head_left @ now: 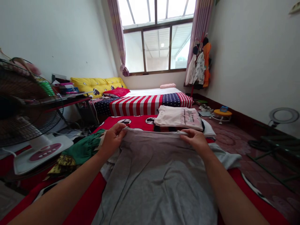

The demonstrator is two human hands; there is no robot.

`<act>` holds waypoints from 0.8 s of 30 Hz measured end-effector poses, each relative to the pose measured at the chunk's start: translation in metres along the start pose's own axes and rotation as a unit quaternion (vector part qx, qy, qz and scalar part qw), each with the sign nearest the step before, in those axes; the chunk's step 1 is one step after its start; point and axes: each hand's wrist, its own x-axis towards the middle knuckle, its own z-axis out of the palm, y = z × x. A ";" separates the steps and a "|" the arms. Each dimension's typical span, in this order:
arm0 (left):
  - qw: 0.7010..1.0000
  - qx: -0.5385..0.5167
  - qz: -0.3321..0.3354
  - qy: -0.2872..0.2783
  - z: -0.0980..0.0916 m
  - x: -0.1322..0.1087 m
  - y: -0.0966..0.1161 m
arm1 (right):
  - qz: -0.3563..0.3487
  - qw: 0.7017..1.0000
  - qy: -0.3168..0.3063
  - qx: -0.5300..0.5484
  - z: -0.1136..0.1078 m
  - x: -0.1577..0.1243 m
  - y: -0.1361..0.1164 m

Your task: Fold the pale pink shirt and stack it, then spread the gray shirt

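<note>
Bedroom, red bedspread (86,203) with black-and-white print is the main surface, everything placed off that. Grey T-shirt (152,178) lies spread flat on it, right in front of the person, wrinkled lower down, neck edge away from the person. Left hand (112,139) and right hand (196,140) both closed in a pinch on the shirt's top edge, one each side of the collar, fingers curled over the cloth, shirt partly lifted there.

Just past the hands on the bedspread: folded pink T-shirt (178,118), sitting on other folded clothes, nearly touching the grey shirt. Left side of bedspread: green garment (84,150) and yellow patterned cloth (61,164), bunched up beside the grey shirt. Further left, a big fan (23,103) with white base (42,153) blocks that side, desk with books (67,101) behind it.

Beyond the bedspread: second bed with stars-and-stripes cover (138,104), yellow cushion (98,86), red pillow (117,92), pink pillow (167,85), then window (157,47) with curtains. Right of the bedspread, on the tiled floor: shoes (205,108), small yellow stool (222,113), clothes rack (200,65) in the corner, ring light (283,115), green metal frame (269,147).
</note>
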 end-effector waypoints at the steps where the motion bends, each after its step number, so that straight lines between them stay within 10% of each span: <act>1: 1.000 0.007 0.002 -0.001 -0.006 -0.006 0.004 | -0.005 1.000 -0.005 -0.002 -0.003 0.000 -0.005; 6: 0.991 0.121 0.051 -0.034 -0.024 -0.037 0.017 | -0.005 0.999 -0.054 0.004 -0.019 -0.006 -0.027; 15: 0.937 0.167 0.100 -0.290 -0.031 -0.093 0.034 | -0.005 0.990 -0.093 0.109 -0.035 -0.020 -0.052; 18: 0.946 0.219 0.142 -0.194 -0.046 -0.076 0.040 | -0.019 0.989 -0.086 0.122 -0.037 -0.023 -0.061; 24: 0.919 0.295 0.189 0.180 -0.061 -0.051 0.083 | -0.179 0.958 0.221 0.035 -0.021 -0.033 -0.087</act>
